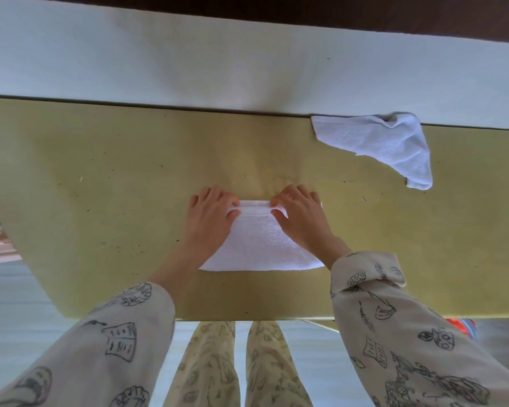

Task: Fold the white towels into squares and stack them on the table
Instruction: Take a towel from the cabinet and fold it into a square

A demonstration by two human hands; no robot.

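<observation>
A white towel lies folded flat on the yellow-green table, near its front edge in the middle. My left hand pinches the towel's far left corner, thumb on top of the hem. My right hand pinches the far right corner the same way. Both hands rest on the far edge of the towel. A second white towel lies crumpled and unfolded at the table's back right, against the wall.
A pale wall runs along the table's far edge. The table's left end slants off towards the floor at the lower left. A red and blue object shows below the table's front edge at right.
</observation>
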